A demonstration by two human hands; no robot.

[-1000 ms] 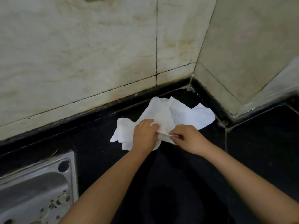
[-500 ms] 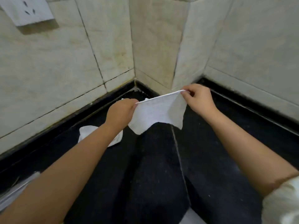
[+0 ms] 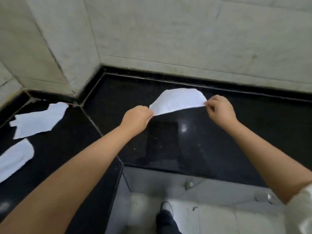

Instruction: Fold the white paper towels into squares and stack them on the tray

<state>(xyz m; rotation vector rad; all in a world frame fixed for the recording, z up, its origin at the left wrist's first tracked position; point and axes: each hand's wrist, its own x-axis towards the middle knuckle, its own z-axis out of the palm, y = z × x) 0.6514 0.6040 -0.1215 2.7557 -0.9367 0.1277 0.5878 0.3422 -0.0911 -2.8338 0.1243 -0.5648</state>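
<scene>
White, limp thin paper towel (image 3: 177,101) hangs stretched right of frame centre, left hand (image 3: 136,118) and right hand (image 3: 219,110) pinching its near corners; likely light and tear-prone.

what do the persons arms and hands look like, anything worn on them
Both forearms are bare. The left hand and right hand show no gloves, and no rings, watch or bracelet can be made out. The right arm has a short white sleeve ending near the elbow, at the frame's edge. No sleeve shows on the left arm.
</scene>
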